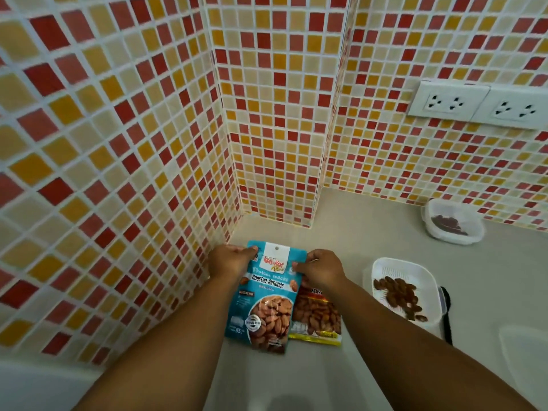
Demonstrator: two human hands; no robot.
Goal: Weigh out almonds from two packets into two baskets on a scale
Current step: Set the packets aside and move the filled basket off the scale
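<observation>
So the blue packet (264, 295) is pinched at its top corners by the left hand (229, 262) and right hand (321, 268), lying on the counter (355, 232) over the yellow packet (317, 315). Probably best torn evenly, so nothing gets spilled beside the basket (415, 271).

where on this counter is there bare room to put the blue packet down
Bare counter lies behind the blue packet toward the tiled corner, and between the yellow packet and near basket. The right side is crowded: far basket, near basket, black utensil.
</observation>
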